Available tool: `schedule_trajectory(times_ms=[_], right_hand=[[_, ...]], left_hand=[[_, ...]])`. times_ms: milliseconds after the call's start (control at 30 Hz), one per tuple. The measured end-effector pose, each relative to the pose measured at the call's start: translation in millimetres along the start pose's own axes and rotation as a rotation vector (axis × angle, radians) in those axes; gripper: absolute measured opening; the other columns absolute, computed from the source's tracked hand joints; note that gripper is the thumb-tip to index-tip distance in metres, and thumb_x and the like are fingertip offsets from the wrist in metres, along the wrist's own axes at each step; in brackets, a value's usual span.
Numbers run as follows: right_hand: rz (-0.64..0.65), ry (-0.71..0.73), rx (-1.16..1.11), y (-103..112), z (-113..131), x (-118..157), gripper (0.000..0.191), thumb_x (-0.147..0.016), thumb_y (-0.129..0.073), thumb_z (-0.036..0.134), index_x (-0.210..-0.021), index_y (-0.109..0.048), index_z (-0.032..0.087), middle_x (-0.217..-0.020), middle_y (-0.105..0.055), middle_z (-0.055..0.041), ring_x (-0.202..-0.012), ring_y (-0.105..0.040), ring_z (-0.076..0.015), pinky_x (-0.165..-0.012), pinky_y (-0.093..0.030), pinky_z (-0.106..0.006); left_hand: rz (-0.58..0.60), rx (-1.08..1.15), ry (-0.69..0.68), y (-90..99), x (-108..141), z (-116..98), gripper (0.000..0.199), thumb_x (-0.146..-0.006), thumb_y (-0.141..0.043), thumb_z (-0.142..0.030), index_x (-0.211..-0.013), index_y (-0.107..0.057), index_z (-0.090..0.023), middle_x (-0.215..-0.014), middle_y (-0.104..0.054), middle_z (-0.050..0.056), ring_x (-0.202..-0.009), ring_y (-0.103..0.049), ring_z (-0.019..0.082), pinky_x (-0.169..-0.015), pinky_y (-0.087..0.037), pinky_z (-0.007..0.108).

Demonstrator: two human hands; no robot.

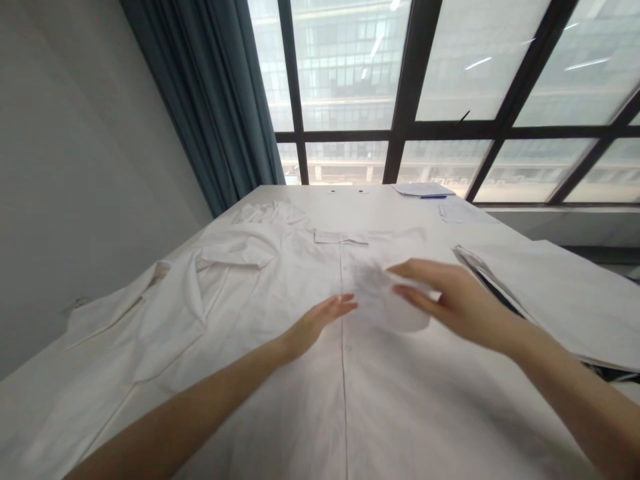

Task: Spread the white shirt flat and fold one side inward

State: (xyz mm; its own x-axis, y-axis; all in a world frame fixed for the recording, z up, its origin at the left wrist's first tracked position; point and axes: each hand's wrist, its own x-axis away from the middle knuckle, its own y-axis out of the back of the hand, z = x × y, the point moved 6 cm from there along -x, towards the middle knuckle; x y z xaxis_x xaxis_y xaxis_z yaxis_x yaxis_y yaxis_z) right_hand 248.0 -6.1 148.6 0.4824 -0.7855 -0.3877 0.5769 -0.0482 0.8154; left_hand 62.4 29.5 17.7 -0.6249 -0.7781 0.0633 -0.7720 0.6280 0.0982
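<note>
A white buttoned shirt (295,300) lies spread over the table, its front placket running down the middle and its collar band (341,237) at the far end. My left hand (320,320) is over the shirt's front beside the placket, fingers stretched out and holding nothing. To the right, my right hand (435,293) pinches a raised white part of the shirt between thumb and fingers. That part is smeared by motion, so I cannot tell whether it is a cuff or another piece. At the left, a sleeve lies in loose folds.
More white cloth (565,293) lies stacked on something dark at the right. Papers (423,190) and a blue pen (433,197) are at the back of the white table (300,195). A blue curtain (215,100), a grey wall (85,153) and windows border it.
</note>
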Motion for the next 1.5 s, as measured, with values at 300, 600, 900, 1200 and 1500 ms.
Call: schedule_trajectory(times_ms=[300,600,900,1200,1500], right_hand=[[0.599,0.092,-0.488,-68,56,20,0.034,-0.093,-0.059,0.03,-0.127,-0.062,0.024,-0.106,-0.072,-0.0027,-0.096,-0.067,-0.015,-0.088,-0.048,-0.026],[-0.016,-0.141,-0.048,-32,-71,-8,0.026,-0.093,-0.047,0.033,-0.106,-0.068,0.025,-0.111,-0.071,-0.0058,-0.098,-0.066,-0.0233,-0.081,-0.052,-0.036],[-0.171,-0.438,0.188,-46,-195,14,0.021,-0.08,-0.058,0.024,-0.098,-0.069,0.019,-0.095,-0.068,-0.0099,-0.078,-0.065,-0.0207,-0.077,-0.05,-0.035],[-0.347,-0.499,0.137,-43,-212,27,0.023,-0.077,-0.056,0.031,-0.095,-0.066,0.022,-0.074,-0.068,-0.0018,-0.072,-0.064,-0.0209,-0.074,-0.048,-0.035],[-0.303,-0.343,0.32,-52,-195,25,0.03,-0.09,-0.043,0.032,-0.103,-0.067,0.018,-0.093,-0.065,-0.0114,-0.071,-0.061,-0.0207,-0.072,-0.047,-0.035]], left_hand=[[-0.036,0.328,0.234,-5.2,63,3,0.079,-0.085,-0.062,-0.055,-0.151,-0.027,-0.026,-0.114,-0.065,0.008,-0.09,-0.065,0.019,-0.08,-0.047,0.032],[-0.197,-0.196,0.145,6.5,83,-14,0.044,-0.074,-0.062,-0.022,-0.118,-0.071,-0.022,-0.123,-0.068,0.005,-0.116,-0.059,0.024,-0.099,-0.045,0.035],[-0.256,-0.253,0.192,57.8,107,9,0.047,-0.077,-0.063,-0.027,-0.124,-0.066,-0.024,-0.133,-0.063,0.006,-0.12,-0.06,0.025,-0.105,-0.044,0.043],[-0.527,-0.544,0.02,73.4,106,-2,0.032,-0.085,-0.051,-0.034,-0.106,-0.072,-0.02,-0.114,-0.071,0.007,-0.107,-0.065,0.022,-0.099,-0.05,0.038],[-0.499,-0.665,0.073,73.9,106,7,0.032,-0.083,-0.054,-0.034,-0.107,-0.072,-0.021,-0.116,-0.067,0.008,-0.097,-0.065,0.022,-0.064,-0.057,0.025]])
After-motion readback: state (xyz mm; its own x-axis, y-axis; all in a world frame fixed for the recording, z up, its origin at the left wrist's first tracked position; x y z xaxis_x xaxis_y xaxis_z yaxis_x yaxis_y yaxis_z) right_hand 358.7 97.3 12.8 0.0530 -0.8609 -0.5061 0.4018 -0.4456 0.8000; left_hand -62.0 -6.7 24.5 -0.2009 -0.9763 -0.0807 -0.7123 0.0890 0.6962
